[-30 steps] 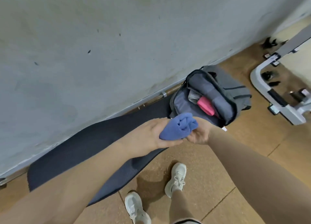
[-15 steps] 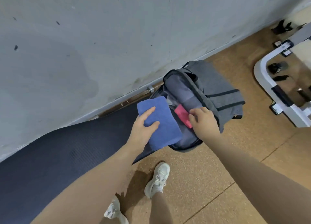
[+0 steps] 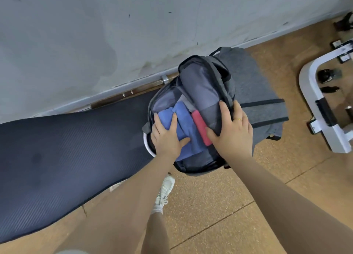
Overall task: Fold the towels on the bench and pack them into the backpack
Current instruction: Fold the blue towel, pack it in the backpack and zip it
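The blue towel [image 3: 183, 127], which half a second ago lay on the left hand's palm above the opening, is now down inside the backpack [image 3: 256, 93], lying just left of a pink item [image 3: 200, 127] already packed there. The left hand [image 3: 168, 137] presses on it with fairly straight fingers spread over the cloth, pushing rather than gripping. The right hand [image 3: 232, 131] has moved to the flap's edge and curls round it, thumb under, holding the bag open. The backpack rests at the right end of the dark padded bench [image 3: 66, 148]. This towel looks nearly stowed; no other towel shows on the bench.
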A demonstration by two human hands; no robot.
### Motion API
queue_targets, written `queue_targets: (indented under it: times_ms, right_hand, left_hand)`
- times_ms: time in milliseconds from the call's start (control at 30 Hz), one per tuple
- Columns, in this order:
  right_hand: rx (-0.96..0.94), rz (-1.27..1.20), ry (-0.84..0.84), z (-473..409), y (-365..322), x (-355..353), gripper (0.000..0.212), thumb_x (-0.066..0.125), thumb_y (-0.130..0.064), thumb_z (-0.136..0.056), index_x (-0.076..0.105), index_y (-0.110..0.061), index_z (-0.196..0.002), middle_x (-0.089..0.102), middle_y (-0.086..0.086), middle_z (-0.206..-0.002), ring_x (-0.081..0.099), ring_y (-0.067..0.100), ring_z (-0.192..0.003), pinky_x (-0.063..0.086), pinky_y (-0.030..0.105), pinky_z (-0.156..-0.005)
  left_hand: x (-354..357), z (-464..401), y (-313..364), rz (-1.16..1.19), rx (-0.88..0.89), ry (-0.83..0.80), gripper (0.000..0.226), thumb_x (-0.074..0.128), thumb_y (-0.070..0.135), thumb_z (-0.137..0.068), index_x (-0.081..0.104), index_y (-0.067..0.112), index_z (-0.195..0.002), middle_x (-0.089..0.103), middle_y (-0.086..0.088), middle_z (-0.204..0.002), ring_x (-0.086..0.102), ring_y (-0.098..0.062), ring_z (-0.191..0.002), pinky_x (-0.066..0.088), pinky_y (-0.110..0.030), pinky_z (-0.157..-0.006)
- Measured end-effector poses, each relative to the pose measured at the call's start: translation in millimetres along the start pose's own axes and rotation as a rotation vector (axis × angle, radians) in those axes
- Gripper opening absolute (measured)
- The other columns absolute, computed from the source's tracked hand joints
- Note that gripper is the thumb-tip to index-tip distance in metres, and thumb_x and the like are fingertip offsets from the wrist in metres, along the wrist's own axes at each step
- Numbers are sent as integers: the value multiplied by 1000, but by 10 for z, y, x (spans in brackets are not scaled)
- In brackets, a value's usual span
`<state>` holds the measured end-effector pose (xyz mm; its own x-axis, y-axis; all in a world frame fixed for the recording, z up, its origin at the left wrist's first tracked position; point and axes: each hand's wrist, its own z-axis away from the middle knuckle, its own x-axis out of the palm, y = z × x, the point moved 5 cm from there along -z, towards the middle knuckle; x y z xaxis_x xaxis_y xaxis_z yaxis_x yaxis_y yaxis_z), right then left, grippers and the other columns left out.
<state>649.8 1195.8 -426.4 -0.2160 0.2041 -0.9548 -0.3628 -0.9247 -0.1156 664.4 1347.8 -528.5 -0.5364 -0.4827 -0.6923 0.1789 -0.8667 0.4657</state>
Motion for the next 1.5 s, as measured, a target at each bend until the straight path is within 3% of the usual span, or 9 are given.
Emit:
queue_targets:
  times_ms: [233, 467, 633, 967, 1100, 1200, 1267, 1367, 1500]
  right_hand:
    - [18, 32, 14, 6, -25, 17, 71, 57, -43, -85, 25, -23, -145, 19, 13, -155, 24, 35, -139, 28, 50, -106]
    - [12, -60, 55, 53, -78, -103, 83, 72, -41, -74, 31, -12, -140, 32, 10, -150, 35, 33, -134, 35, 49, -101]
    - [107, -111, 28, 19, -129, -232, 98, 63, -53, -77, 9, -15, -148, 35, 12, -147, 35, 35, -130, 32, 47, -101]
    - [-106, 199, 112, 403, -919, -245, 54, 68, -15, -69, 52, -7, -121, 68, 9, -93, 56, 31, -100, 13, 47, -108]
    - [-222, 95, -279, 742, -1313, 394, 66, 51, -17, -87, 21, -10, -145, 48, 12, -135, 28, 33, -136, 1, 45, -117]
    - [-229, 42, -429, 822, -1347, 753, 55, 44, -16, -89, 33, -14, -143, 37, 8, -146, -4, 36, -144, -16, 45, -114]
    - [-233, -161, -394, 835, -1256, 782, 46, 45, -11, -88, 48, -13, -133, 41, 6, -144, 14, 31, -144, -1, 39, -118]
    - [-56, -489, -10, 961, -843, 471, 31, 37, -9, -88, 61, -6, -107, 60, 10, -115, 56, 29, -105, 46, 38, -84]
    - [683, -706, 278, 1502, 93, 480, 23, 38, -8, -94, 56, -10, -108, 61, 7, -112, 57, 24, -99, 41, 29, -75]
  left_hand:
    - [57, 18, 132, -212, 440, 261, 89, 86, 26, -56, 42, 7, -131, 56, -21, -128, 59, -35, -111, 50, -44, -90]
    - [10, -264, 319, -70, 313, 25, 76, 50, 17, -91, 0, 5, -147, 4, -9, -157, 4, -19, -145, -1, -27, -116]
    - [-374, -89, 73, -168, 514, -234, 82, 52, 28, -91, -3, 2, -146, 1, -10, -157, 2, -22, -145, 1, -26, -117]
    - [-1586, 369, 66, -433, 909, 116, 73, 52, 4, -78, 21, 5, -144, 26, -20, -150, 27, -34, -136, 23, -40, -110]
    - [-1382, 403, 134, -684, 1096, -23, 72, 47, 1, -81, 19, 13, -146, 18, -12, -155, 17, -30, -142, 10, -41, -114]
    - [-1038, 262, -100, -897, 952, -328, 66, 36, 6, -94, 0, 17, -148, -8, -3, -157, -6, -21, -145, -4, -33, -117]
    - [-862, 176, -207, -950, 866, -410, 67, 36, 4, -94, -1, 19, -148, -12, -3, -157, -6, -21, -145, 0, -33, -117]
    - [-652, 74, -268, -882, 682, -532, 70, 36, -1, -91, 1, 20, -148, -6, -5, -157, 3, -23, -145, 13, -33, -117]
    - [-681, 233, 100, -625, 725, -170, 43, 42, 2, -86, 43, 3, -129, 44, -16, -132, 44, -35, -118, 38, -42, -94]
